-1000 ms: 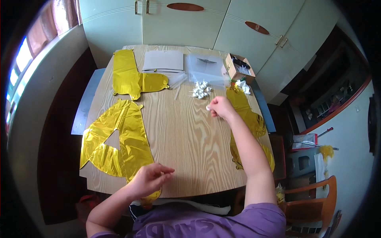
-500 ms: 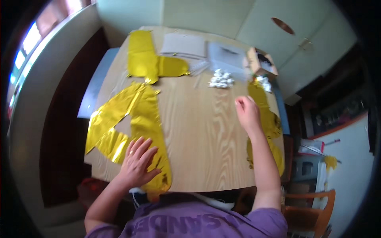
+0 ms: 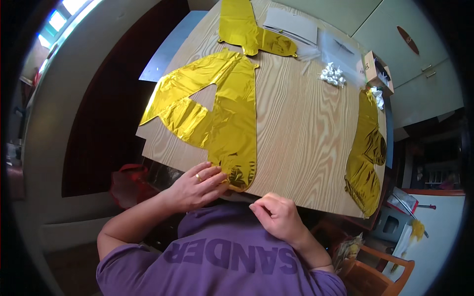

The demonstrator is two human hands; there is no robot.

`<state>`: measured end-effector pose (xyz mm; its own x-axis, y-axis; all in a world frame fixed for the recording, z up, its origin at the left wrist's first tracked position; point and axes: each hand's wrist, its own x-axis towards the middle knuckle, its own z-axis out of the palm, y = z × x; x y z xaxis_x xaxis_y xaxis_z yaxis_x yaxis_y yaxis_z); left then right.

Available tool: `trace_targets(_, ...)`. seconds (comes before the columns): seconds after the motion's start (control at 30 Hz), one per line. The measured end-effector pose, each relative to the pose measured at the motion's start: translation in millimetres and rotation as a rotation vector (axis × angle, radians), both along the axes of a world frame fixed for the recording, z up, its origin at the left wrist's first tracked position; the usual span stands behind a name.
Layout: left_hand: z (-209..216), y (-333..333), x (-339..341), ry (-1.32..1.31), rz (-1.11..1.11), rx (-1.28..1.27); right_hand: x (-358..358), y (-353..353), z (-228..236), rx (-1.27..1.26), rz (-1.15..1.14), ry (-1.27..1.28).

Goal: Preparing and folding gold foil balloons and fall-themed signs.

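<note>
A flat gold foil balloon, shaped like a letter A, lies on the left of the wooden table, its crinkled near end at the table's edge. My left hand has its fingers over that near end, closed on the foil; its thumb is hidden underneath. Close to my body, just right of the balloon's tip, my right hand is closed with thumb and fingers pressed together. Whatever it may hold is too small or hidden to make out.
Another gold foil balloon lies at the far left, and one more along the right edge. A pile of small white pieces, a clear plastic sheet, grey-white sheets and a small open box occupy the back. A wooden chair stands right.
My right hand has come back from the table's far right side to near my body, still closed. The left hand has moved down to the balloon's near end. The view has shifted.
</note>
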<state>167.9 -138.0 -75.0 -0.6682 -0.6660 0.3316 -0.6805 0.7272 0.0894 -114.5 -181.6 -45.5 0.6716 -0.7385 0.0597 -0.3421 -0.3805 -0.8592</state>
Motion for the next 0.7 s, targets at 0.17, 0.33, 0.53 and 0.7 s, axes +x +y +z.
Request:
trace_targets(0.17,1,-1,-10,0.026,-0.093,-0.023,8,22,-62,0.562,-0.078,-0.049)
trace_targets(0.33,-1,1,-1,0.083,-0.169,-0.030,33,29,-55,1.016,-0.052,-0.415)
trace_targets(0.53,19,1,0,0.228,-0.084,0.169,34,24,-42,1.027,-0.110,-0.480)
trace_targets(0.7,39,-7,9,0.357,0.140,0.515,33,17,-29,0.747,-0.166,-0.215)
